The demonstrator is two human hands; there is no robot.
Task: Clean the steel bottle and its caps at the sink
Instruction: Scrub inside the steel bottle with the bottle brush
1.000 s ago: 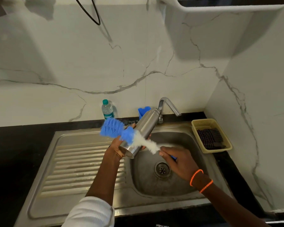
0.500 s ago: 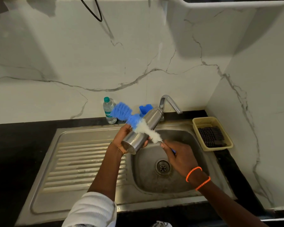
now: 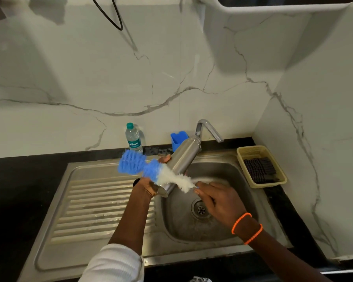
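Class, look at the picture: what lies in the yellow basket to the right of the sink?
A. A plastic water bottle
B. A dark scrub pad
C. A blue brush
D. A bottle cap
B: a dark scrub pad lies in the yellow basket on the counter right of the sink.

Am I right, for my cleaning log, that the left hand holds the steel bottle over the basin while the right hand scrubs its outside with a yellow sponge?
Not quite: the head view shows the right hand scrubbing with a blue-and-white bottle brush, not a yellow sponge. The left hand does hold the steel bottle over the basin.
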